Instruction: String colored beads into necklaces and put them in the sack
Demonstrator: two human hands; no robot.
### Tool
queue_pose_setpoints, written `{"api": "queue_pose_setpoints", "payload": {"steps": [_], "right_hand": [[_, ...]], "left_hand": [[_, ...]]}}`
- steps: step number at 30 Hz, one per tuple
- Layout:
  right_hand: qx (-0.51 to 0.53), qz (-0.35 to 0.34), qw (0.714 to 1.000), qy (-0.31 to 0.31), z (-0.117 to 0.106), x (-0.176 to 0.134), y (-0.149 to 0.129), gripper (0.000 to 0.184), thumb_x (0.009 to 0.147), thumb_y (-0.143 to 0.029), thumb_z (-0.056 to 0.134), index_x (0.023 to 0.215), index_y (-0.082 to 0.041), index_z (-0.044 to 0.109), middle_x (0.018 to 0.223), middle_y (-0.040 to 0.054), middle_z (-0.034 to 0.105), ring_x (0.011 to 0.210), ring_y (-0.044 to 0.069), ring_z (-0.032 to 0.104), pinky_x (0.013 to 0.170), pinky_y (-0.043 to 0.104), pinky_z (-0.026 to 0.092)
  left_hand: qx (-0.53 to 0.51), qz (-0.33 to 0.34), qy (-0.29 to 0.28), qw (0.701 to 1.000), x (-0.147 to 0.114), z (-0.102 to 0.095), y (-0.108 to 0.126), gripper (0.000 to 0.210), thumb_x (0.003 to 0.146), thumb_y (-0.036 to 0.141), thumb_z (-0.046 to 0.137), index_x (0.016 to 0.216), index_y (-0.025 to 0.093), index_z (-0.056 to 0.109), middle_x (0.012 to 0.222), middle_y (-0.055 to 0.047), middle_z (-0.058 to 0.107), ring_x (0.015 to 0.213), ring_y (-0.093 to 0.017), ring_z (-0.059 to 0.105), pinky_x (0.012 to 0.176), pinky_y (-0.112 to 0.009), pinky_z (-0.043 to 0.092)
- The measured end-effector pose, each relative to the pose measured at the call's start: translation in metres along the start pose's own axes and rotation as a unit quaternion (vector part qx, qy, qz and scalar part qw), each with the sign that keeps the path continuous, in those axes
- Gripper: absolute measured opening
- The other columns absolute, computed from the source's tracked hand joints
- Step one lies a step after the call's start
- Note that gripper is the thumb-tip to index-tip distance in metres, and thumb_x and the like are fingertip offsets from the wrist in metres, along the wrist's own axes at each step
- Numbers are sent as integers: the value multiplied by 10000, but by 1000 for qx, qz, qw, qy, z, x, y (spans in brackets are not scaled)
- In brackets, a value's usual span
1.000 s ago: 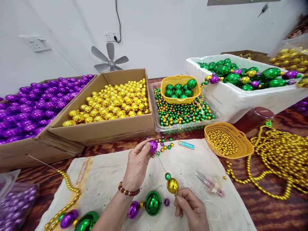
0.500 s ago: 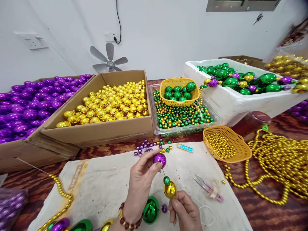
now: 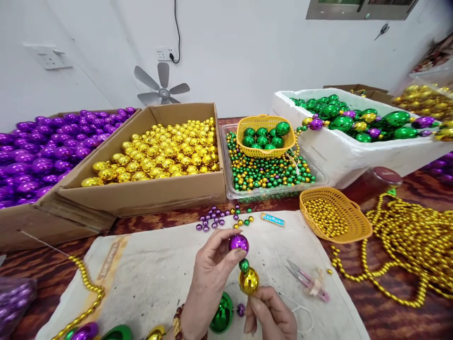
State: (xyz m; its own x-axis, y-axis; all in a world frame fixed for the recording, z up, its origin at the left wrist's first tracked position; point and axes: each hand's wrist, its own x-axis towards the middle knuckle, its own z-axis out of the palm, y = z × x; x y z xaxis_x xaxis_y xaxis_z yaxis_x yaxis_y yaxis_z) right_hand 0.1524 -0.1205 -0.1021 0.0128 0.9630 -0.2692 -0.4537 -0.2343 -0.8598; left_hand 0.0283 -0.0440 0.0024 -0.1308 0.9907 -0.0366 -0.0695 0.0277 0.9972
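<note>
Between the thumb and fingers of my left hand (image 3: 214, 269) is a large purple bead (image 3: 239, 243); a thin needle tip shows above it. Right below, touching it, sits a small green bead (image 3: 244, 265), then a large gold bead (image 3: 249, 281). My right hand (image 3: 271, 311) pinches just under the gold bead, where the thread runs; the thread itself is hidden by the fingers. A large green bead (image 3: 222, 312) and a small purple bead (image 3: 240, 310) lie behind my hands. White thread (image 3: 305, 317) loops on the cloth to the right.
Pink-handled snips (image 3: 307, 279) lie on the cloth (image 3: 152, 274). Behind stand boxes of purple beads (image 3: 53, 156) and gold beads (image 3: 170, 151), a clear tray (image 3: 231, 191) of small beads, and a foam box (image 3: 304, 137). An orange basket (image 3: 357, 222) and gold bead strings (image 3: 399, 245) are on the right.
The purple bead has come down along the needle to meet the green bead; the gap between them has closed. Both hands stay in nearly the same place.
</note>
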Motion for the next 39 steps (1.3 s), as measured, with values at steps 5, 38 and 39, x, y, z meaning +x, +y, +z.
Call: {"api": "queue_pose_setpoints", "payload": {"steps": [5,38,39], "right_hand": [[81,42,996,-5,-1,11,0,334,740,-447,743,717,-148,597,589,16,633,410,91,538,404,179,342],[36,15,999,-3,-52,17,2,308,826,-420,670,722,-144,584,593,-2,572,460,81,494,433,181,344],[23,12,1000,2,-51,16,0,313,828,-425,664,717,-144,584,578,-5,563,463,83,491,439,183,344]], "left_hand": [[18,-29,-34,999,3,3,-4,299,767,330,709,1054,252,688,949,-42,654,854,-178,576,753,-249,476],[230,45,-127,964,82,-15,-43,193,915,304,499,1020,187,611,1028,-84,638,954,-224,577,822,-366,437],[105,-19,-132,985,75,-17,-36,202,917,323,503,1033,192,603,1036,-81,645,952,-219,598,829,-362,449]]}}
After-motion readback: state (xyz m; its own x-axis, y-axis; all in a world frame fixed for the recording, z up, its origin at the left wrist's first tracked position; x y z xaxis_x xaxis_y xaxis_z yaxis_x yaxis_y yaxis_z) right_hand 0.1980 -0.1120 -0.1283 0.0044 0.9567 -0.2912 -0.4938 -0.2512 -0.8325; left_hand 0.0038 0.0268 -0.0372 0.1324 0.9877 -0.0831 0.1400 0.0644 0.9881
